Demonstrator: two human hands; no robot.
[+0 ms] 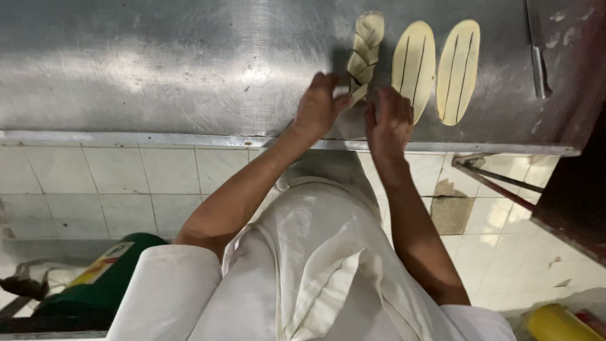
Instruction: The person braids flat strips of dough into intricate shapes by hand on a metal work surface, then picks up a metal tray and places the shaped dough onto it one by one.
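Both hands, left hand (319, 107) and right hand (389, 120), at braided dough strip (365, 53), lengthwise away.

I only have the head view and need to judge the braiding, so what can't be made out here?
- Near end of the braided dough piece: covered by the left hand and right hand.
- Fingertips of both hands: turned under, so the grip is unclear.
- Lower tip of the middle slit dough oval: behind the right hand.
- Green container on the floor: cut off by the sleeve and frame edge.

A steel counter (158, 69) is seen. A braided dough piece (365, 53) is laid on it. Two slit dough ovals (415, 66) (457, 69) are set just beside the braid.
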